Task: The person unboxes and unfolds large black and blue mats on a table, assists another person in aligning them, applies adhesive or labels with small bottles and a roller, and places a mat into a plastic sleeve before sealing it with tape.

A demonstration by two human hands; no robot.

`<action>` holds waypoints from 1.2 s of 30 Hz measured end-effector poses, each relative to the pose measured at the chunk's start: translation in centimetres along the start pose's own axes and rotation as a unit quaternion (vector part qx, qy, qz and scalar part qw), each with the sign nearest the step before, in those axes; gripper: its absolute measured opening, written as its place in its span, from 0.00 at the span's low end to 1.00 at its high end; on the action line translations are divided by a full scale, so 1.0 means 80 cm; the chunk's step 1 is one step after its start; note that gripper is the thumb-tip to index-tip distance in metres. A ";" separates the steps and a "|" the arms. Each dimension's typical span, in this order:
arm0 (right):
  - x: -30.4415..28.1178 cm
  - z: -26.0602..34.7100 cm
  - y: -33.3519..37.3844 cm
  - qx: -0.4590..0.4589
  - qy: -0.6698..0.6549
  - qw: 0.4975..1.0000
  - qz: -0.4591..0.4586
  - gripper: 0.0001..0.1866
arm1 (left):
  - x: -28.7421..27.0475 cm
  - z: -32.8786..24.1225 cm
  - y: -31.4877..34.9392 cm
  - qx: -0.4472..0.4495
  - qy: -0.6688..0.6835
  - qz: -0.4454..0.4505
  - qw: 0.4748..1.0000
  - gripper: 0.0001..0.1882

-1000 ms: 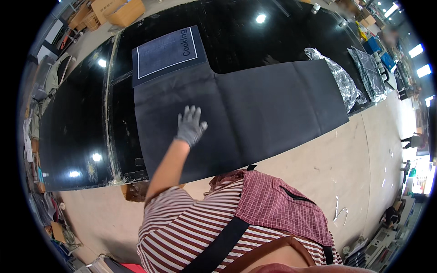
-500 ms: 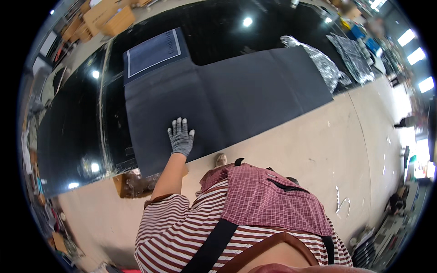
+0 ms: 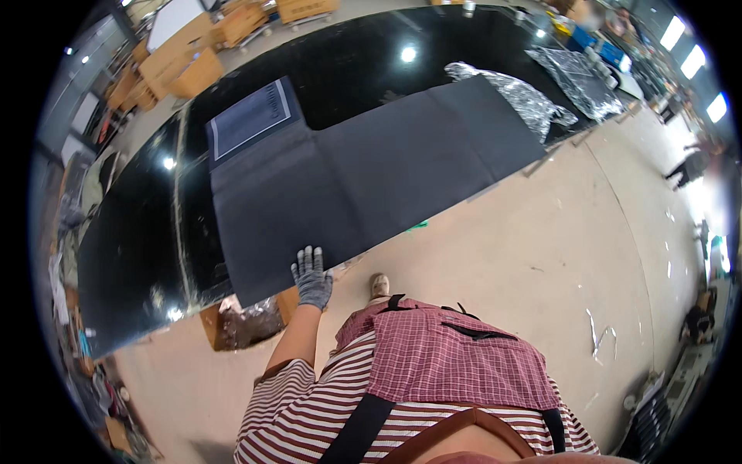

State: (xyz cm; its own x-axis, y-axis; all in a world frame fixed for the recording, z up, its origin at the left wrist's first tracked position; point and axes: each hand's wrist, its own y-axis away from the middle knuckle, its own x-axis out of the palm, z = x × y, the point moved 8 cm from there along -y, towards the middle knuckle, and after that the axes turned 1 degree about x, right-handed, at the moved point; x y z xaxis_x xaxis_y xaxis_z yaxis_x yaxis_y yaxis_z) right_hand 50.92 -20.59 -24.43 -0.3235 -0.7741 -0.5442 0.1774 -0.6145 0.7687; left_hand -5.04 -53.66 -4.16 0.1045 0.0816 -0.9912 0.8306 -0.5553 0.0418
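My left hand (image 3: 312,280), in a grey knit glove with pale fingertips, lies open at the near edge of a large dark sheet (image 3: 410,155). Its fingertips rest on the sheet and the palm is by the edge. The sheet is spread flat over a glossy black tabletop (image 3: 127,247). At its far left a narrower part carries a navy panel (image 3: 251,117) with a white border and lettering. My right hand cannot be seen.
Crumpled silvery plastic film (image 3: 533,104) lies beyond the sheet's right end, with another clear bag (image 3: 576,81) farther right. An open cardboard box (image 3: 251,325) stands beneath the table's near edge. More cartons (image 3: 174,66) are at the far left. A plastic strip (image 3: 599,336) lies on the floor.
My left hand has slid toward me, from the sheet's inner surface to its near edge. The view has shifted, and my right hand is out of sight. The sheet still lies flat.
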 end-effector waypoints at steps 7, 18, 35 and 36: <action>0.020 0.057 -0.015 -0.034 0.001 0.999 0.013 0.10 | 0.005 0.009 0.002 0.012 0.000 0.010 1.000 0.35; 0.052 0.521 0.143 -0.369 -0.129 0.919 0.052 0.13 | -0.055 -0.018 -0.026 0.151 0.076 0.094 0.981 0.27; 0.158 0.665 0.181 -0.315 0.232 0.920 -0.002 0.18 | -0.084 0.225 -0.309 -0.031 -0.007 0.044 0.999 0.32; 0.165 0.671 0.185 -0.324 0.232 0.917 -0.003 0.18 | -0.068 0.249 -0.301 -0.052 -0.042 0.020 0.998 0.33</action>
State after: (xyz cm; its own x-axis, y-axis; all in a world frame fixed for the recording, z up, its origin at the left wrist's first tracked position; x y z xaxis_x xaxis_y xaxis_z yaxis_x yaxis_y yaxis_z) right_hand -0.61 -31.73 -2.15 0.0763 -0.6593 -0.7480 0.7413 -0.4642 0.4847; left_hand -36.54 -57.22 -2.29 0.0970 -0.0110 -0.9952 0.8790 -0.4681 0.0909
